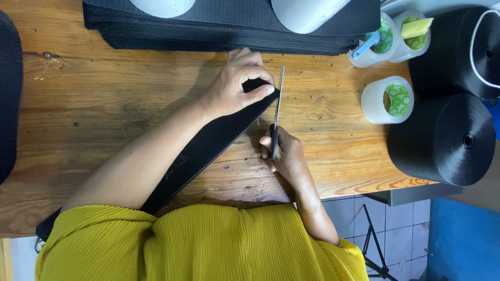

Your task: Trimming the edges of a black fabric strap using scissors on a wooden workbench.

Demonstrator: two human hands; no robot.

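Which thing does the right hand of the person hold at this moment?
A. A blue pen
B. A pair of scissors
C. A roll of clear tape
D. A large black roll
B: the right hand grips the black handles of the scissors, whose blades lie along the end of the black strap that the left hand pins on the wooden table.

On wooden table [104,104]: strap [208,148] running from 7 o'clock up to centre, left hand [234,86] pressing its end. Scissors [276,112] just at 3 o'clock of that end, held by right hand [286,156] at 5 o'clock. Stack of straps [208,31] at 12 o'clock. Tape rolls [390,99] at 2 o'clock, large rolls of strap [442,138] at 3 o'clock.
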